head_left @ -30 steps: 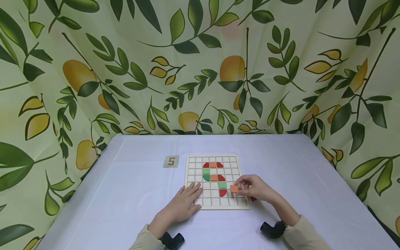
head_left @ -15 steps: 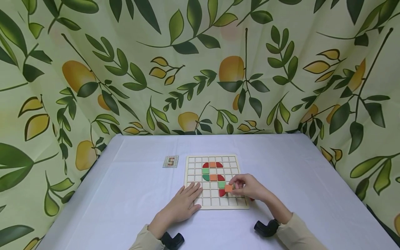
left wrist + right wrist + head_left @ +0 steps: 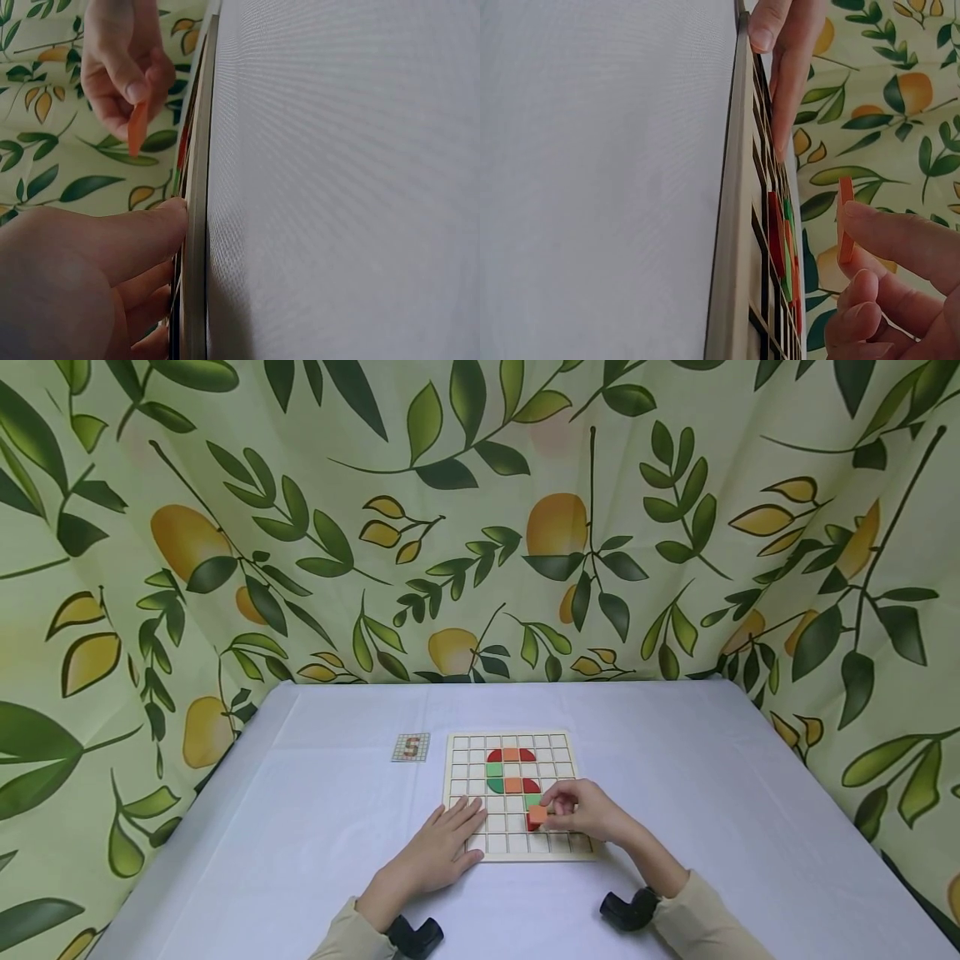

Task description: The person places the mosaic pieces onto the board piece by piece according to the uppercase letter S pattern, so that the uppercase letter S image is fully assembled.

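Observation:
My right hand (image 3: 588, 814) pinches an orange square tile (image 3: 537, 815) between thumb and fingers. In the right wrist view the orange tile (image 3: 845, 220) is held above the board's surface. From the head view it overlaps a red quarter-round tile (image 3: 532, 825) lying in the grid. My left hand (image 3: 442, 847) rests with straight fingers on the left edge of the wooden grid board (image 3: 555, 852). Red, orange and green tiles form a curving shape on the board, including a green quarter-round tile (image 3: 495, 786) and an orange square (image 3: 511, 754).
A small pattern card (image 3: 410, 747) with an S shape lies left of the board on the white tablecloth (image 3: 322, 793). A leaf-and-fruit patterned curtain (image 3: 480, 527) hangs behind the table. Black curved pieces (image 3: 628, 910) are worn at both wrists.
My right hand has moved left with the orange tile, from the board's right part to over the lower red tile. The left hand has stayed in place.

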